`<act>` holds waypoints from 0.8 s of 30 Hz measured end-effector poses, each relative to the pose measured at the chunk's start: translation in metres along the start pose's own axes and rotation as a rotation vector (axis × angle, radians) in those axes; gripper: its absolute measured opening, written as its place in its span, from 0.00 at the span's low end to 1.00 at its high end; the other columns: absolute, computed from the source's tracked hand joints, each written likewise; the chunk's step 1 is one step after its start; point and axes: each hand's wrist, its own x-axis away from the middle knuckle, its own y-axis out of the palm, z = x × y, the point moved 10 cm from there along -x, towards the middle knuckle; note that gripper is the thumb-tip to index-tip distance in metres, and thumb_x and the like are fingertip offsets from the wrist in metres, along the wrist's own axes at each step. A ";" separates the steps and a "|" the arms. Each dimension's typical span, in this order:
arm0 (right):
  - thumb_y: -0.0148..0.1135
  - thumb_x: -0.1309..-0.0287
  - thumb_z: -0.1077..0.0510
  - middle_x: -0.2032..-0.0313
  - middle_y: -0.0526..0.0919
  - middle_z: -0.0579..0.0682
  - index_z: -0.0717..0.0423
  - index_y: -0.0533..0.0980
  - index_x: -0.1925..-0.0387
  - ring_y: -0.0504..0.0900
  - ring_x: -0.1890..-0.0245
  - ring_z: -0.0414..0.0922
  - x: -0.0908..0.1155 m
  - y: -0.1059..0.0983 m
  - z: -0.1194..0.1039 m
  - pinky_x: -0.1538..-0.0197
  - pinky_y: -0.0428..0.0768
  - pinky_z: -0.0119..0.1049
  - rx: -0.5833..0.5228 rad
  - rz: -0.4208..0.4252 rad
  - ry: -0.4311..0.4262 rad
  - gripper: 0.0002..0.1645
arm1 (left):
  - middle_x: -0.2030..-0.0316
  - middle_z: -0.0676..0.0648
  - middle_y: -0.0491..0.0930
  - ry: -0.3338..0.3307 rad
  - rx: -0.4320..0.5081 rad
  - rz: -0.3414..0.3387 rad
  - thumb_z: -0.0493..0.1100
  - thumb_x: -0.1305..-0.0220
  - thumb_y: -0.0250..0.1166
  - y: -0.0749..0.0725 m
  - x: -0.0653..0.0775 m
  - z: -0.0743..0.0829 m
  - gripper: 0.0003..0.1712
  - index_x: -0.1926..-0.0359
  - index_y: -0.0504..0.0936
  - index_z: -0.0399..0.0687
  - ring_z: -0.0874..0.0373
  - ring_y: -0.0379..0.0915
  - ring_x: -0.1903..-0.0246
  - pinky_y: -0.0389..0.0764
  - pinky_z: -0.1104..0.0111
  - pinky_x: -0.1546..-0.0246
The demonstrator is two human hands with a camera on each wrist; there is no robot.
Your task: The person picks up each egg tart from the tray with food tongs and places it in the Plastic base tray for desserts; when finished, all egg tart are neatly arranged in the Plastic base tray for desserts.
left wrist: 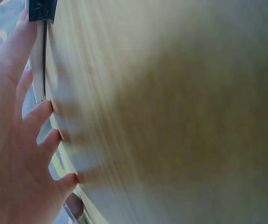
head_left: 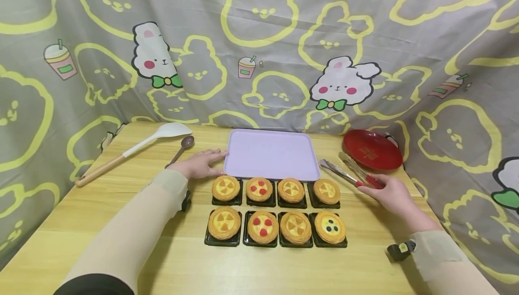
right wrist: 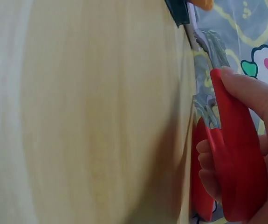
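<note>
My right hand (head_left: 391, 194) grips a pair of metal tongs (head_left: 340, 172) by the red handles (right wrist: 238, 158), with the thumb on one arm and fingers curled round the other. The tongs' tips stand apart, with nothing between them, near the right edge of a lilac tray (head_left: 271, 153). At that tray's left edge my left hand (head_left: 200, 164) rests with spread fingers; in the left wrist view its fingertips (left wrist: 54, 137) touch the tabletop. In front of the tray, egg tarts (head_left: 225, 188) sit in two rows on small black trays (head_left: 223, 243), some topped with red or dark berries.
A red plate (head_left: 373, 150) lies at the back right, behind the tongs. On the left are a white spatula-like utensil (head_left: 139, 146) with a wooden handle and a small brown spoon (head_left: 187, 142). A patterned curtain (head_left: 279, 29) hangs along the table's back.
</note>
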 end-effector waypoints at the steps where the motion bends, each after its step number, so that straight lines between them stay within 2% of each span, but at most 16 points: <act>1: 0.73 0.46 0.39 0.61 0.84 0.60 0.70 0.75 0.42 0.79 0.68 0.49 0.000 0.001 0.002 0.63 0.76 0.38 -0.002 -0.002 0.003 0.44 | 0.25 0.37 0.48 0.000 -0.002 0.001 0.62 0.33 0.61 0.000 0.000 0.000 0.46 0.22 0.53 0.53 0.34 0.41 0.27 0.45 0.40 0.31; 3: 0.74 0.48 0.39 0.62 0.84 0.59 0.70 0.75 0.43 0.77 0.65 0.50 0.000 0.003 0.003 0.62 0.76 0.40 0.013 0.000 0.001 0.44 | 0.25 0.37 0.48 -0.002 -0.003 0.003 0.62 0.33 0.61 0.000 0.001 -0.001 0.46 0.22 0.53 0.54 0.34 0.42 0.28 0.45 0.40 0.31; 7: 0.76 0.52 0.38 0.66 0.83 0.54 0.66 0.78 0.49 0.76 0.68 0.50 0.002 0.009 0.007 0.63 0.75 0.42 0.034 -0.023 0.015 0.40 | 0.25 0.36 0.48 0.001 -0.005 0.006 0.62 0.33 0.61 0.002 0.002 -0.001 0.46 0.22 0.53 0.53 0.34 0.43 0.28 0.45 0.39 0.31; 12: 0.76 0.54 0.35 0.73 0.79 0.48 0.61 0.79 0.60 0.74 0.72 0.48 0.006 0.011 0.013 0.66 0.71 0.41 0.111 -0.057 0.038 0.35 | 0.25 0.36 0.48 0.008 0.002 0.004 0.61 0.32 0.61 0.005 -0.001 0.002 0.46 0.22 0.53 0.52 0.33 0.42 0.28 0.44 0.39 0.31; 14: 0.74 0.53 0.34 0.76 0.77 0.49 0.61 0.77 0.66 0.72 0.74 0.48 0.005 0.010 0.015 0.69 0.69 0.41 0.128 -0.088 0.044 0.34 | 0.25 0.36 0.49 0.010 0.003 0.004 0.61 0.33 0.62 0.005 -0.003 0.004 0.46 0.22 0.53 0.52 0.33 0.42 0.28 0.45 0.39 0.31; 16: 0.71 0.47 0.35 0.72 0.80 0.57 0.65 0.78 0.62 0.77 0.71 0.53 0.004 0.005 0.012 0.67 0.75 0.45 0.126 -0.118 0.029 0.35 | 0.25 0.36 0.49 0.020 0.004 0.002 0.61 0.33 0.62 0.006 -0.004 0.004 0.46 0.22 0.54 0.51 0.33 0.43 0.28 0.45 0.39 0.31; 18: 0.64 0.40 0.35 0.61 0.81 0.68 0.71 0.77 0.53 0.79 0.61 0.63 -0.001 -0.005 0.005 0.58 0.78 0.55 0.099 -0.159 0.028 0.40 | 0.25 0.35 0.49 0.032 0.007 -0.008 0.60 0.33 0.62 0.008 -0.006 0.004 0.46 0.22 0.54 0.51 0.34 0.44 0.28 0.46 0.40 0.31; 20: 0.57 0.33 0.36 0.47 0.74 0.77 0.78 0.69 0.41 0.73 0.47 0.72 -0.011 -0.018 -0.008 0.47 0.73 0.64 0.069 -0.183 0.003 0.45 | 0.26 0.33 0.50 0.057 0.024 -0.023 0.57 0.32 0.63 0.009 -0.006 0.004 0.45 0.23 0.55 0.48 0.33 0.45 0.28 0.47 0.41 0.30; 21: 0.53 0.30 0.38 0.40 0.68 0.78 0.80 0.64 0.37 0.66 0.40 0.74 -0.017 -0.025 -0.018 0.42 0.67 0.68 0.060 -0.188 -0.022 0.46 | 0.26 0.32 0.51 0.065 0.038 -0.034 0.55 0.32 0.63 0.009 -0.005 0.004 0.44 0.23 0.56 0.46 0.33 0.45 0.29 0.47 0.42 0.30; 24: 0.48 0.26 0.42 0.35 0.61 0.77 0.77 0.60 0.32 0.56 0.34 0.73 -0.038 -0.041 -0.055 0.36 0.57 0.68 0.046 -0.177 -0.122 0.42 | 0.27 0.31 0.50 0.053 0.078 -0.056 0.47 0.30 0.62 0.006 -0.001 -0.002 0.39 0.24 0.56 0.44 0.33 0.44 0.29 0.46 0.42 0.30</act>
